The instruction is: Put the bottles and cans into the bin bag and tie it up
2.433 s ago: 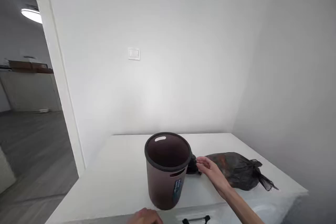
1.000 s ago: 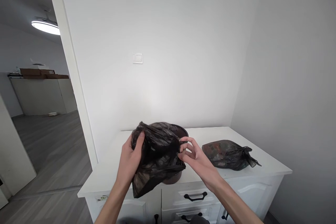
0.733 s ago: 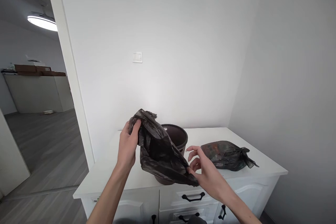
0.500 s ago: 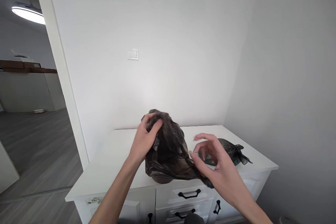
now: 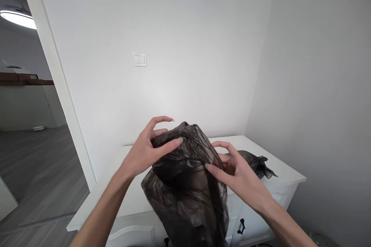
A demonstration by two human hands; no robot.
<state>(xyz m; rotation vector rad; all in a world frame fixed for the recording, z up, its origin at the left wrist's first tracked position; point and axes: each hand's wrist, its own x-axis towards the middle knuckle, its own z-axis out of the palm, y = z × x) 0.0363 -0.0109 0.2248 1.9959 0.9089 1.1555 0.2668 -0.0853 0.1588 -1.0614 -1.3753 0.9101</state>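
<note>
A thin black plastic bag [image 5: 185, 200] hangs between my hands, its mouth gaping toward me and its lower part draped over the cabinet's front. My left hand [image 5: 147, 148] is closed on the upper left of the rim, thumb lying across the plastic and index finger lifted off. At the right side of the rim, my right hand [image 5: 233, 168] pinches the bag between thumb and fingers. Behind that hand a second black bag [image 5: 255, 162], knotted at its right end, lies on the cabinet top. Whatever stands behind the hanging bag is hidden.
The white cabinet [image 5: 127, 200] has a pale top and black handles [image 5: 241, 226]. A light switch [image 5: 140, 60] is on the wall behind it. To the left, a white door frame [image 5: 58, 69] borders another room with a grey wood floor [image 5: 58, 170].
My right hand has taken hold of the bag's right rim. The bag's mouth is spread wider, and its body now hangs lower over the drawers. The view has shifted slightly right.
</note>
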